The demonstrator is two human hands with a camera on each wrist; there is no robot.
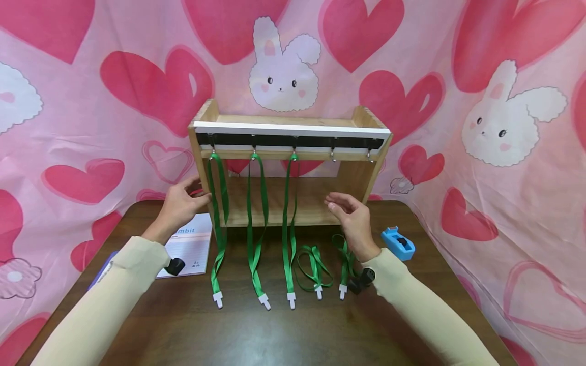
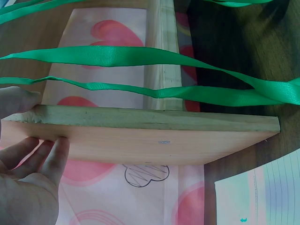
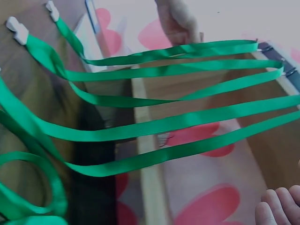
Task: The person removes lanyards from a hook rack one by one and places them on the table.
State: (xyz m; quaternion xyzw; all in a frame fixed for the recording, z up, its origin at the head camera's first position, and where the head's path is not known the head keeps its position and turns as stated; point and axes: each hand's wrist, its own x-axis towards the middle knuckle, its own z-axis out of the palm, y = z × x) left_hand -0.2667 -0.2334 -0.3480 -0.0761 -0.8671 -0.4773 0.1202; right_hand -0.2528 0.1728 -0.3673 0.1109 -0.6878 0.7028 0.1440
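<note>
Pale wooden rack (image 1: 311,203), planked, square-edged, far centre; left hand (image 1: 182,201) pinches its left side board, thumb on the front edge. Three flat green lanyards (image 1: 263,188), ribbon weave, white clips, hang from metal hooks (image 1: 333,155). Two coiled lanyards (image 1: 316,264), near right; the rightmost partly hidden by the right hand (image 1: 354,216), fingers loosely bent, grasping nothing. Lined notepad (image 1: 187,249), left, overlapped by the forearm, its printed title partly covered.
</note>
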